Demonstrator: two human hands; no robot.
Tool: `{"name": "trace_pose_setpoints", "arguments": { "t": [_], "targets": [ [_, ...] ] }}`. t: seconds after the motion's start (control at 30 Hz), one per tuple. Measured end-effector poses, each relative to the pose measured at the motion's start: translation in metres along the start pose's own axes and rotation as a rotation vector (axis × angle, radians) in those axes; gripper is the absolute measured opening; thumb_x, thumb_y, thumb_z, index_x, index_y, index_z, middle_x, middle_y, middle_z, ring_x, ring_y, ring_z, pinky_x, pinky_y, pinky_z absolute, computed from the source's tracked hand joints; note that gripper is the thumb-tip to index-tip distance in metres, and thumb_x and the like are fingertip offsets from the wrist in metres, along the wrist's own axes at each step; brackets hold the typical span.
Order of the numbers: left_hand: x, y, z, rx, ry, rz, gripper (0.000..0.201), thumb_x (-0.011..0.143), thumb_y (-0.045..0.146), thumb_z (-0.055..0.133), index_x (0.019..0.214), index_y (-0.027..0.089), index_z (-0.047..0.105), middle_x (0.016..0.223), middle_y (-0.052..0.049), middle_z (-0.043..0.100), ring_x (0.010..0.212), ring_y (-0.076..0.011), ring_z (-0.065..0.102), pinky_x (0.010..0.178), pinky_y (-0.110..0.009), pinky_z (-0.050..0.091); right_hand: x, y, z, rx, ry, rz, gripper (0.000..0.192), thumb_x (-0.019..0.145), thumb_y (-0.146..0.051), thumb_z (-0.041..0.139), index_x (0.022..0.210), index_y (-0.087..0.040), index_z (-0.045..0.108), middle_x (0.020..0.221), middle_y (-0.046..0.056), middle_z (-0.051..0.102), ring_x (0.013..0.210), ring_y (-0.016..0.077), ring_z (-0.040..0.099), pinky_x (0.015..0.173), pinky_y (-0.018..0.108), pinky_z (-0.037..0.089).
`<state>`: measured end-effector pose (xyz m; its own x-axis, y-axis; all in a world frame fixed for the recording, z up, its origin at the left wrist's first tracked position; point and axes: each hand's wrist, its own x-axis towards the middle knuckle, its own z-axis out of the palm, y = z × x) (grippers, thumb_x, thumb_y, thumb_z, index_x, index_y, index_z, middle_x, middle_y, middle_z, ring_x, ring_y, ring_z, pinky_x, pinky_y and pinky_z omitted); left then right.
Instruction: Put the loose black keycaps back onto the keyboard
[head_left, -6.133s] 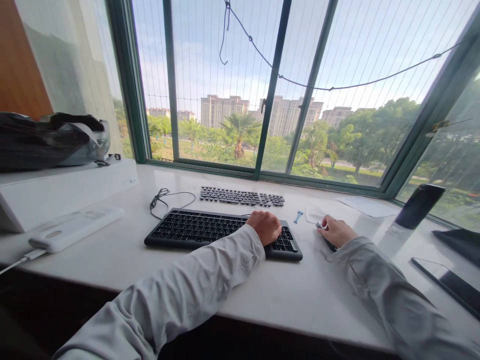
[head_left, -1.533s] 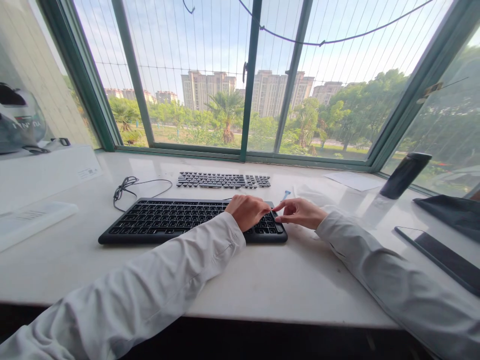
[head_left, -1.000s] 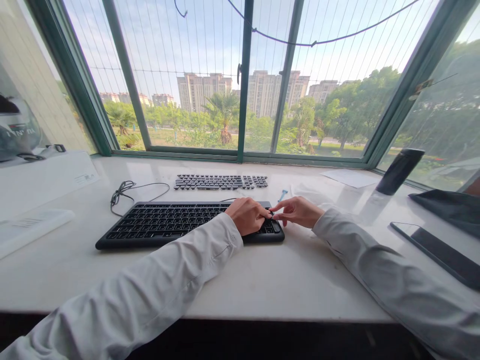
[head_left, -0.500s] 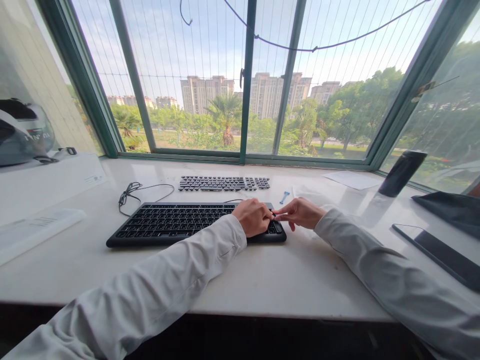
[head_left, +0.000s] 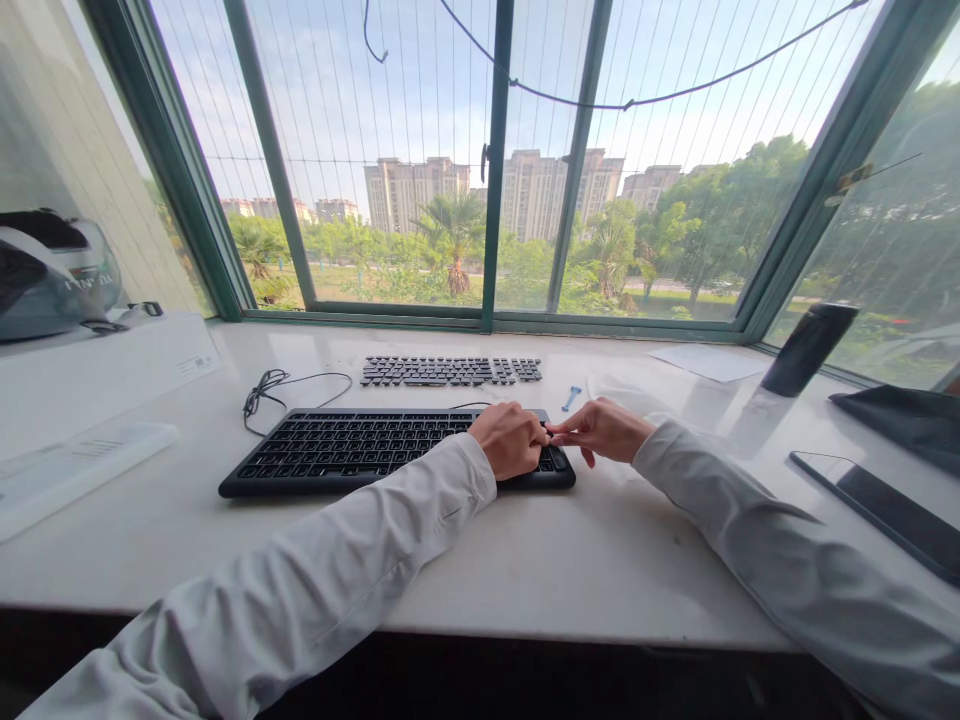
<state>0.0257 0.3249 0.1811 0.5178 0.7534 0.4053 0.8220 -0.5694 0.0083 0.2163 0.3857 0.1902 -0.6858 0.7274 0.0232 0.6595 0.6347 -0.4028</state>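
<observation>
I see bright daylight flooding in through the window (head_left: pixel 480 160), glare on the white desk (head_left: pixel 600 560), soft shadows under my sleeves, and wide-angle bending at the edges.

I see my left hand (head_left: pixel 512 440) curled over the right end of the black keyboard (head_left: pixel 360 452), and my right hand (head_left: pixel 606 430) meeting it there, fingertips pinched together above the end keys; what they pinch is too small to tell. Just beyond the hands lies a row of loose keycaps (head_left: pixel 450 371) and a small blue tool (head_left: pixel 571 397); a coiled cable (head_left: pixel 262 388) sits well to the left, a dark tumbler (head_left: pixel 808 349) well to the right.
</observation>
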Motion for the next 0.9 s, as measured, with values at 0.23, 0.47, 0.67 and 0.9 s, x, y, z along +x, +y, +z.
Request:
{"name": "trace_pose_setpoints", "arguments": {
  "t": [0.23, 0.47, 0.67, 0.9],
  "targets": [
    [-0.0004, -0.0008, 0.0023, 0.000, 0.005, 0.006, 0.029, 0.078, 0.026, 0.045, 0.080, 0.024, 0.074, 0.072, -0.006, 0.069, 0.063, -0.0173, 0.060, 0.056, -0.027, 0.042, -0.0003, -0.0008, -0.0006, -0.009, -0.006, -0.028, 0.050, 0.077, -0.061, 0.047, 0.091, -0.021, 0.074, 0.045, 0.002, 0.062, 0.044, 0.0081, 0.047, 0.053, 0.019, 0.035],
    [-0.0012, -0.0034, 0.0059, -0.032, 0.018, 0.008, 0.030, 0.079, 0.027, 0.044, 0.077, 0.024, 0.073, 0.070, -0.006, 0.069, 0.059, -0.0160, 0.058, 0.054, -0.027, 0.041, -0.0008, -0.0034, -0.0020, -0.019, -0.017, -0.031, 0.052, 0.078, -0.063, 0.044, 0.090, -0.023, 0.074, 0.045, 0.001, 0.062, 0.044, 0.0087, 0.048, 0.054, 0.019, 0.036],
    [-0.0009, -0.0039, 0.0069, -0.010, 0.021, 0.024, 0.030, 0.078, 0.025, 0.044, 0.076, 0.024, 0.073, 0.070, -0.005, 0.069, 0.059, -0.0160, 0.058, 0.055, -0.027, 0.041, -0.0003, -0.0040, -0.0026, -0.032, -0.022, -0.016, 0.051, 0.077, -0.064, 0.045, 0.096, -0.024, 0.073, 0.045, 0.001, 0.062, 0.045, 0.0092, 0.048, 0.054, 0.020, 0.036],
    [0.0009, 0.0031, 0.0034, 0.060, -0.031, 0.024, 0.029, 0.076, 0.021, 0.045, 0.077, 0.019, 0.073, 0.070, -0.009, 0.068, 0.062, -0.0188, 0.061, 0.057, -0.029, 0.044, 0.0001, -0.0011, -0.0024, 0.005, -0.030, -0.012, 0.054, 0.075, -0.065, 0.047, 0.095, -0.022, 0.073, 0.043, 0.001, 0.061, 0.043, 0.0083, 0.045, 0.053, 0.020, 0.035]
  ]
}}
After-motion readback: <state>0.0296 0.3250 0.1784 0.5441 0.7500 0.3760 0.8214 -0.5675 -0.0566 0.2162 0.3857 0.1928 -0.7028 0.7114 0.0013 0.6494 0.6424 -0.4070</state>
